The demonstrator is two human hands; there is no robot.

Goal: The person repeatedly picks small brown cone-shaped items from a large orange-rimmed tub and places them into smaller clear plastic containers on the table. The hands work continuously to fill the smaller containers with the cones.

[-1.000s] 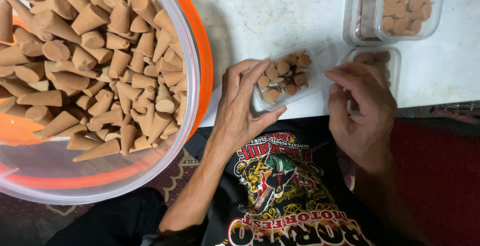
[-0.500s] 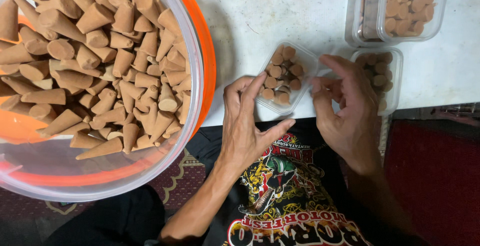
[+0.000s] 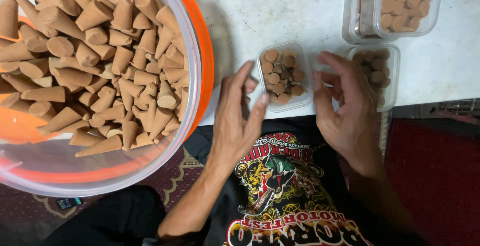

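Packing step at a white tabletop (image 3: 280,21): we see the small clear plastic tray (image 3: 285,76), filled with upright brown incense cones (image 3: 283,74), resting at the table's near edge between the two hands. Our left hand (image 3: 239,121) lies just left of the tray, fingers extended and loosely spread, thumb near its lower corner, gripping nothing. Our right hand (image 3: 347,111) sits just right of it, fingers gently curled and empty, partly covering a second filled tray (image 3: 382,73). A large clear tub with an orange rim (image 3: 202,61) holds the loose cones at left. We judge the tray full; the next move calls for both hands closing on its sides without tipping the cones.
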